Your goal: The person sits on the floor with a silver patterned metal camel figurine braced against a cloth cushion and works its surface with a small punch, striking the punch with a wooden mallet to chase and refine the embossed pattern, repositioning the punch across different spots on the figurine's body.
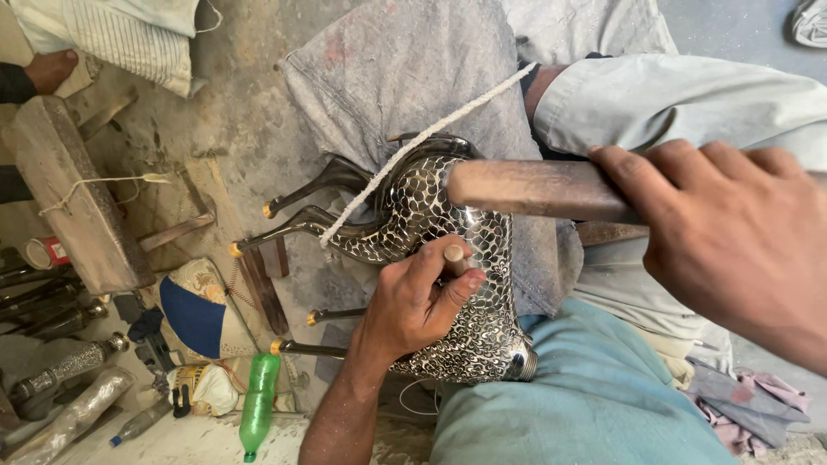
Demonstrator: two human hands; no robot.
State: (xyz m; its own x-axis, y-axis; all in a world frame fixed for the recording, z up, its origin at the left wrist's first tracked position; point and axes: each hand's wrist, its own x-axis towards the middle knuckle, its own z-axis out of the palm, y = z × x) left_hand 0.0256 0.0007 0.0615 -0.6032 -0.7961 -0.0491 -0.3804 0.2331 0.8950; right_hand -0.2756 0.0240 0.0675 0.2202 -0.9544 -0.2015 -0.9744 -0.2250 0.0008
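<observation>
A dark metal animal figure [412, 215], covered in fine engraved pattern, lies on its side across my lap on a grey cloth [405, 69]. Its thin legs with brass tips [297, 226] point left. My left hand [413, 306] rests on the figure's body and pinches a small punch tool [455, 256] upright against the surface. My right hand [732, 232] grips a thick wooden handle [534, 189] held over the figure, its end near the punch. A white cord [431, 138] runs diagonally over the figure.
A green plastic bottle [258, 400] lies on the floor at lower left. Beside it are a blue and white cloth [202, 310], a wooden block [69, 198], metal tubes [69, 366] and tools. Another person's hand [47, 69] shows at upper left.
</observation>
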